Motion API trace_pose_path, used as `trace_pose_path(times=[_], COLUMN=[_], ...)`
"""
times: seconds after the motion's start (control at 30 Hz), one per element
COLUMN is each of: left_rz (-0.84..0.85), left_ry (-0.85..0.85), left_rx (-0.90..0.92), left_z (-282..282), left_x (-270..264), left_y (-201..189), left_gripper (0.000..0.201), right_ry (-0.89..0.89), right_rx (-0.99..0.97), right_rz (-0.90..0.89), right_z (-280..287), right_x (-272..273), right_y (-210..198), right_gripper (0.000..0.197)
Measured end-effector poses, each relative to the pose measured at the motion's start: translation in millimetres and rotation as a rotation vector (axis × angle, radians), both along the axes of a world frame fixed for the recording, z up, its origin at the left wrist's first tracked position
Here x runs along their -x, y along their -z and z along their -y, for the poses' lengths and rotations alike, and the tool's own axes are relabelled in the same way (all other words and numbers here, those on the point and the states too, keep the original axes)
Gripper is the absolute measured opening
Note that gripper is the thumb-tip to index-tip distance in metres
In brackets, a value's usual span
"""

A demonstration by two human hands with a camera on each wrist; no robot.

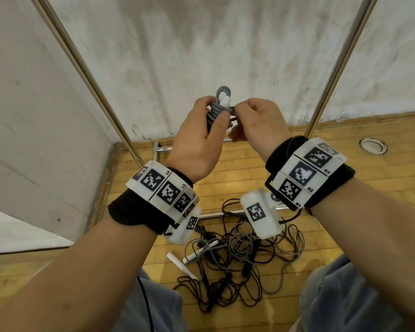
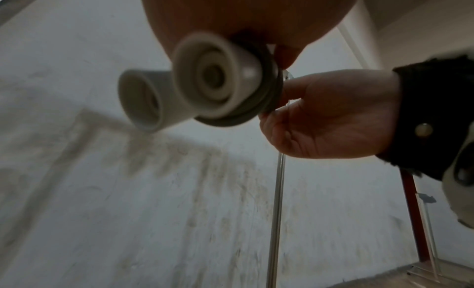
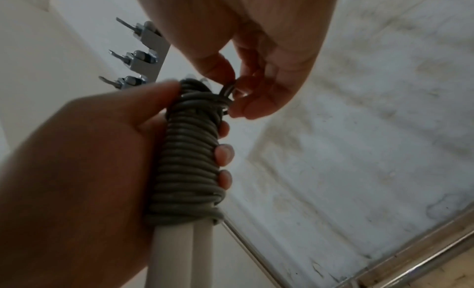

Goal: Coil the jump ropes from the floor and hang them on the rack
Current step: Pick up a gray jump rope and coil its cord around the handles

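Gripped upright in left hand (image 3: 84, 160): wound jump rope (image 3: 191, 156); right hand (image 3: 266, 73), just beside its top, pinching loose end loop; rack hooks (image 3: 128, 57) above.

The head view is evenly and brightly lit, with straight poles bowed at the edges. Both wrist views are rendered dim, grainy and softly blurred.
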State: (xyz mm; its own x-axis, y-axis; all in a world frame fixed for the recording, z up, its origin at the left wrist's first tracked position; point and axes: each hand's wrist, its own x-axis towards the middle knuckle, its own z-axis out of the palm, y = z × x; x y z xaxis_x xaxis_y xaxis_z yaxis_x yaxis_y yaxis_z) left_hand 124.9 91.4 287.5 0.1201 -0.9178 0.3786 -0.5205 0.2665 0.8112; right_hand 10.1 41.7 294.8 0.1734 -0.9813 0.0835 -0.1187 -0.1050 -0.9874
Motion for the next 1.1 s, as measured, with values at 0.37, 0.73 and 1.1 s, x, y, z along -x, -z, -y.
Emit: trace_pose_path(times=[0.37, 0.73, 1.1], left_rz=[-0.181, -0.337, -0.399], left_ry=[-0.117, 0.005, -0.022], left_rx=[-0.043, -0.183, -0.140], left_z=[-3, -8, -15], left_x=[3, -6, 5], left_y=[-5, -8, -22], left_gripper=[0.014, 0.015, 0.024], right_ry=[-0.082, -0.092, -0.145], right_rx=[-0.085, 0.130, 0.064], right_rz=[0.106, -0.062, 0.071], right_z=[5, -12, 7], right_x=[4, -4, 14], right_y=[0, 8, -14], right_gripper=[0.023, 0.019, 0.024])
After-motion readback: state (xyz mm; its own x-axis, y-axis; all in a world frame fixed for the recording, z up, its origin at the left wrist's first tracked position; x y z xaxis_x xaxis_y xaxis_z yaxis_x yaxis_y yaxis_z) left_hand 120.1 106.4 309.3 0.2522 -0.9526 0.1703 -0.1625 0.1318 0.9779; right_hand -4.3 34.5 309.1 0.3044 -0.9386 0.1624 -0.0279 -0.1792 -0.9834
